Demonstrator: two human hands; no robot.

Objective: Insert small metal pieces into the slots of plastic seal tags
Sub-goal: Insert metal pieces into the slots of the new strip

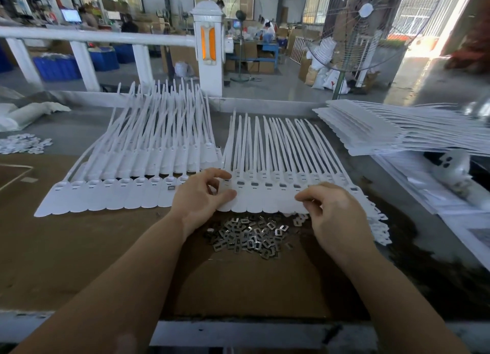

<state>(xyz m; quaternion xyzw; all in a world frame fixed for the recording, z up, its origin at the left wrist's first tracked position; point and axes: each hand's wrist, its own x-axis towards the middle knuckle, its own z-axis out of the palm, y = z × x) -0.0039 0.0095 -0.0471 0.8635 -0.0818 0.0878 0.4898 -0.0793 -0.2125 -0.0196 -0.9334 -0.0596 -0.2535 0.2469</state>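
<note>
Two fanned rows of white plastic seal tags lie on the cardboard-covered bench: a left row (106,194) and a right row (267,194) whose slots hold grey metal pieces. A heap of small metal pieces (249,234) lies just in front of the right row. My left hand (201,197) rests on the left end of the right row, thumb and forefinger curled over a tag's head. My right hand (336,210) sits at the row's right end, fingers bent and pinching the lower edge of a tag. Whether either hand holds a metal piece is hidden.
A tall stack of white tag sheets (384,131) lies at the back right. Small white plastic bits (21,143) are scattered at far left. A white railing (106,37) and post (209,49) stand behind the bench, a fan (352,33) beyond.
</note>
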